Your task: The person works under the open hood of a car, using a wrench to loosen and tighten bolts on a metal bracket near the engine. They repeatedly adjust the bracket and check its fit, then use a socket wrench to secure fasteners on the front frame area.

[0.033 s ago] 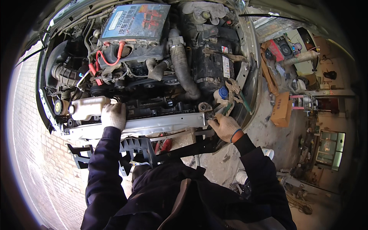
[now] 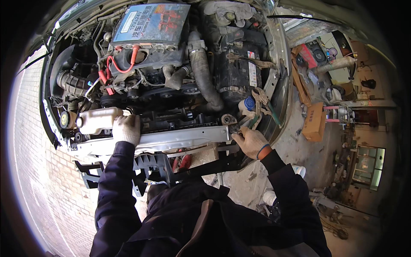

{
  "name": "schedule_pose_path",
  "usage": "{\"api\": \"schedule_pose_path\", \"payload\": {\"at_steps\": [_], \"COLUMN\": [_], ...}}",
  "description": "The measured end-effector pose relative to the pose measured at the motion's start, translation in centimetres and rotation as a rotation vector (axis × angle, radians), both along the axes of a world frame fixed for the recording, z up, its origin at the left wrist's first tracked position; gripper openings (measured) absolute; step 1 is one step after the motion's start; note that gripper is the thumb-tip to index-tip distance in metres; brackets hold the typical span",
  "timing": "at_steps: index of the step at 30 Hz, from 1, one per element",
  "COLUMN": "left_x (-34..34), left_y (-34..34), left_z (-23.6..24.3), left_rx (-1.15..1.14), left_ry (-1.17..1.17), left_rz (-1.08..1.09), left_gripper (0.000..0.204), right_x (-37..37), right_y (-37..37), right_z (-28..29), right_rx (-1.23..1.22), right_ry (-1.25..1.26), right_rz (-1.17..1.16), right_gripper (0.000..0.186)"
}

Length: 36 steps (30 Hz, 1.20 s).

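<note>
My left hand [image 2: 127, 129], in a pale knit work glove, lies over the silver metal crossbar [image 2: 184, 138] at the front of a car's engine bay. Its fingers curl behind the bar, right beside a whitish plastic reservoir [image 2: 99, 120], their tips out of sight. At the bar's right end, my gloved right hand [image 2: 251, 142] is closed in a pinch, thumb and forefinger together; what they hold is too small to make out. Just beyond it, green-handled pliers [image 2: 270, 109] rest beside a blue cap [image 2: 249, 103].
On the engine lies a blue boxed power unit [image 2: 150, 25] with red cables [image 2: 124, 68]. A black car battery [image 2: 237, 68] and a ribbed grey hose [image 2: 201, 73] sit to the right. Black plastic brackets [image 2: 154, 169] hang below the bar. A cardboard box [image 2: 314, 122] stands on the floor.
</note>
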<state>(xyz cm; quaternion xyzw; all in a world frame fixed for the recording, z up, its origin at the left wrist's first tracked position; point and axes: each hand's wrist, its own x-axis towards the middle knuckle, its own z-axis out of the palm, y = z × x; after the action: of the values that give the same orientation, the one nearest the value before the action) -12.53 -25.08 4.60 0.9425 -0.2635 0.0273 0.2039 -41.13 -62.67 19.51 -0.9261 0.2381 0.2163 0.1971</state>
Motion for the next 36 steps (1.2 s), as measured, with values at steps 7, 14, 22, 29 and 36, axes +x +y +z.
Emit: {"api": "schedule_pose_path", "payload": {"at_steps": [7,14,22,29,36], "left_x": [0.2,0.1,0.0,-0.2,0.0], "left_y": [0.1,0.3,0.3,-0.1,-0.3], "left_z": [-0.4,-0.4,-0.1,0.3,-0.3], "left_rx": [0.021,0.004,0.015,-0.040,-0.022], "left_ry": [0.009,0.001,-0.013,-0.018,-0.029], "left_rz": [-0.022,-0.017,-0.039,-0.016,-0.018], "left_gripper": [0.028,0.026,0.026,0.022,0.022], "right_x": [1.2,-0.4,1.4,3.7,4.7], "right_y": [-0.4,2.4,1.7,1.3,0.3], "right_z": [0.2,-1.6,-3.0,-2.6,-3.5], "right_rx": [0.013,-0.355,-0.522,-0.498,-0.440], "right_ry": [0.031,-0.224,-0.265,-0.161,-0.037], "right_rz": [0.054,0.097,0.231,0.330,0.356], "right_gripper": [0.053,0.044,0.034,0.027,0.025]}}
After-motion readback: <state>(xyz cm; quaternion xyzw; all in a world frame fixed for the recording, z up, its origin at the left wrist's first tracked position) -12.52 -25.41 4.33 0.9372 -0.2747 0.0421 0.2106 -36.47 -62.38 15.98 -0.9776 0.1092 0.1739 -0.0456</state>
